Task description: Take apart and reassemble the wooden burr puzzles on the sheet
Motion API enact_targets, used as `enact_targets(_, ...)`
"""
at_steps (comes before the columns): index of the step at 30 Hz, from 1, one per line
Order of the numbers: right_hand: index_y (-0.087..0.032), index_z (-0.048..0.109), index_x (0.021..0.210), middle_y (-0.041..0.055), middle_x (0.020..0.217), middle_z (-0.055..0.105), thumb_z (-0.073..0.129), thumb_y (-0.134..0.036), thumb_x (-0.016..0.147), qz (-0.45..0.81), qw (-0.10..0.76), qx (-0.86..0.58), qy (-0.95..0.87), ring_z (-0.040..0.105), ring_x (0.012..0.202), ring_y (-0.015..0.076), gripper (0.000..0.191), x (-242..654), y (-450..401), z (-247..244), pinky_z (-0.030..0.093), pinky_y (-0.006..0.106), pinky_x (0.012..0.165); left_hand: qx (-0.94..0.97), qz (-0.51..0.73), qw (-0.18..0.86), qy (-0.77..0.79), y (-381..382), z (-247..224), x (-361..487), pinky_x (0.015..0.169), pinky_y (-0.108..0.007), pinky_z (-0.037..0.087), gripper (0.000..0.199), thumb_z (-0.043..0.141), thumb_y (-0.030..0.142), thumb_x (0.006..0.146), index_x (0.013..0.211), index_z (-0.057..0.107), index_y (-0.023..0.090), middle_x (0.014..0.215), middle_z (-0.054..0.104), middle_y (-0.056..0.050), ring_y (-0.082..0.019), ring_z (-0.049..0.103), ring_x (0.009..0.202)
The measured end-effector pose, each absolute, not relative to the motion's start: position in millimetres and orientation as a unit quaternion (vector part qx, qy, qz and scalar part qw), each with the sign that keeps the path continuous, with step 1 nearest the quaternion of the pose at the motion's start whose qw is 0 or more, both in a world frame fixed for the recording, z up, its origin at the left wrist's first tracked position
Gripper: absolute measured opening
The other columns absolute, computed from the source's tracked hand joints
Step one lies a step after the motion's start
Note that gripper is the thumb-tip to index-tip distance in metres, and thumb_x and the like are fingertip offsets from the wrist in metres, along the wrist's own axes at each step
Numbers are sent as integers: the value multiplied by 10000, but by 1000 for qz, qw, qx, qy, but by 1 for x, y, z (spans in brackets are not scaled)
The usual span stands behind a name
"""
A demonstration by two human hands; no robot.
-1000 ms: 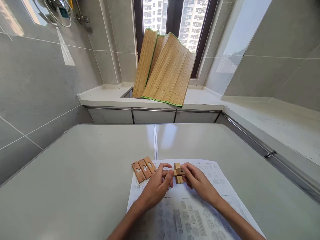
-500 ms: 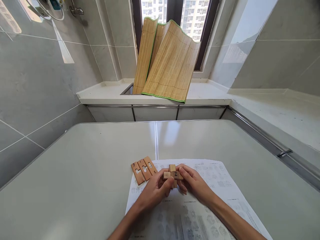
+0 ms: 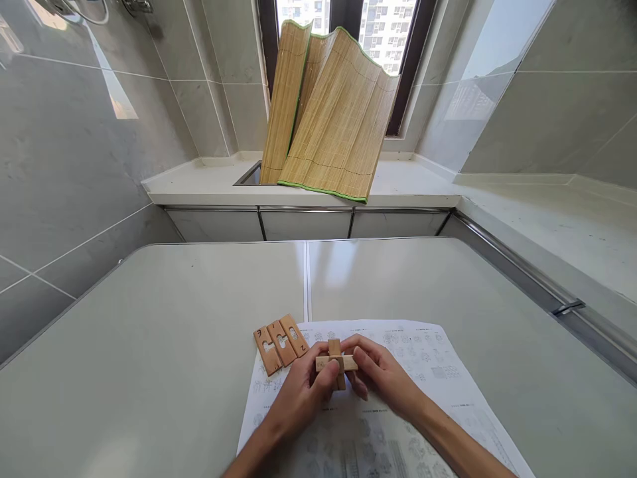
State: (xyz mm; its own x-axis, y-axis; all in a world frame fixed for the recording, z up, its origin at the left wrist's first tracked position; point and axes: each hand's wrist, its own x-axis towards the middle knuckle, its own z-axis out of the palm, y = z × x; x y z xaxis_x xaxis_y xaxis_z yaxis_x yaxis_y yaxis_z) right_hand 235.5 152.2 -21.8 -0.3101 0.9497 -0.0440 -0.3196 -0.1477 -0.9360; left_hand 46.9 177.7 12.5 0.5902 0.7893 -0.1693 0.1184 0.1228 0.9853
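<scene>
A small cross-shaped wooden block puzzle (image 3: 334, 348), made of interlocking bars, is held just above the printed sheet (image 3: 413, 345). My left hand (image 3: 301, 392) grips it from the left, thumb pressed on the front near the middle. From the right, my right hand (image 3: 385, 372) closes around it, its index finger reaching behind the top and its thumb by the right end of the crossbar. Some of the fingertips are hidden behind the puzzle. Three flat wooden plates (image 3: 267, 355) with cut-out slots and dark numbers lie side by side left of my left hand, partly over the sheet's corner.
The sheet lies on a glossy pale table (image 3: 174, 318) with a seam down its middle. Beyond the table's far edge is a white ledge (image 3: 199, 192), where a folded bamboo mat (image 3: 338, 126) leans against the window. A metal rail (image 3: 517, 265) runs along the right side.
The puzzle has turned in my hands: the face marked 2 no longer shows, and a plain crossbar now faces me. My hands have shifted slightly left and down in the view.
</scene>
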Motion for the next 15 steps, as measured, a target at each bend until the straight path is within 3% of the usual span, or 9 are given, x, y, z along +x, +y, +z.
enact_targets(8, -212, 538, 1193, -55, 690, 523, 675, -542, 919, 662, 493, -330, -458, 425, 520, 79, 450, 238, 153, -15, 378, 223, 519, 583, 293, 666, 362, 177, 7, 48, 637, -265, 445, 543, 473, 653, 929, 1148, 581, 168, 789, 580, -12, -152, 522, 671)
enact_targets(15, -198, 578, 1053, -32, 709, 599, 662, -482, 945, 650, 486, -345, -471, 495, 475, 71, 316, 241, 153, -18, 385, 221, 499, 568, 345, 653, 364, 174, 2, 47, 895, -347, 526, 607, 797, 415, 790, 1297, 511, 245, 1221, 643, -97, -256, 644, 1071)
